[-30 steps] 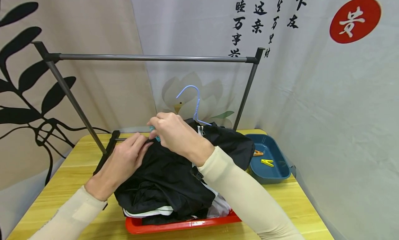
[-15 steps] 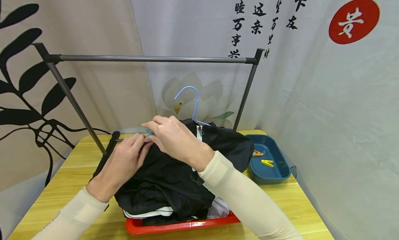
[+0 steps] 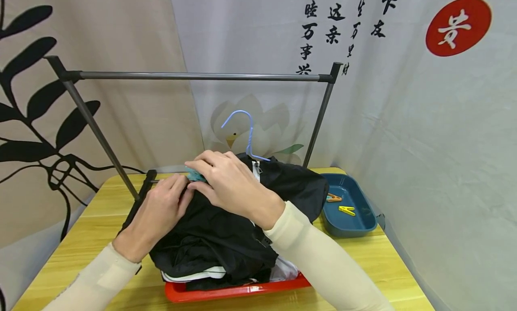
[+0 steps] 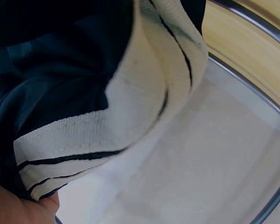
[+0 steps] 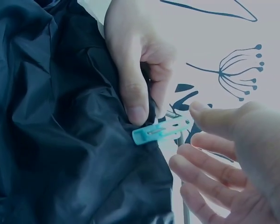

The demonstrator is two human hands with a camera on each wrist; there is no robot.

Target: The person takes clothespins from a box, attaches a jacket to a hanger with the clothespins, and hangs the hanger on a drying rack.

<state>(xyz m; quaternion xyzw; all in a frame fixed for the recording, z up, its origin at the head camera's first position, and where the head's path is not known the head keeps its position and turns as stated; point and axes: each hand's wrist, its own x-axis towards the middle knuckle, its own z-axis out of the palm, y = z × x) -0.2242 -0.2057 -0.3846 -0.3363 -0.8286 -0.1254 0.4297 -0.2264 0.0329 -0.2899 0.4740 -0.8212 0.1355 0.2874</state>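
A black jacket [image 3: 226, 230] with a zip lies heaped over a red tray [image 3: 238, 293], a blue wire hanger [image 3: 250, 136] rising from its neck. My left hand [image 3: 161, 212] pinches the jacket's edge on the left. There a turquoise clothespin [image 5: 154, 132] sits clipped on the black fabric, beside the left thumb. My right hand [image 3: 234, 181] is around the pin's free end; in the right wrist view its thumb and fingers are spread apart from it. The left wrist view has a white ribbed band [image 4: 144, 98] with black stripes, near the left thumb.
A grey metal rack [image 3: 202, 76] stands over the wooden table [image 3: 81, 239], its crossbar behind the hands. At the right a blue basin [image 3: 351, 225] holds an orange clothespin [image 3: 334, 198] and a yellow clothespin [image 3: 346, 210]. A printed curtain [image 3: 387, 122] hangs behind.
The right hand shifted left with the turquoise clothespin onto the jacket's edge, and its fingers now stand apart from the pin. The hanger hook moved slightly left. The left hand stayed put.
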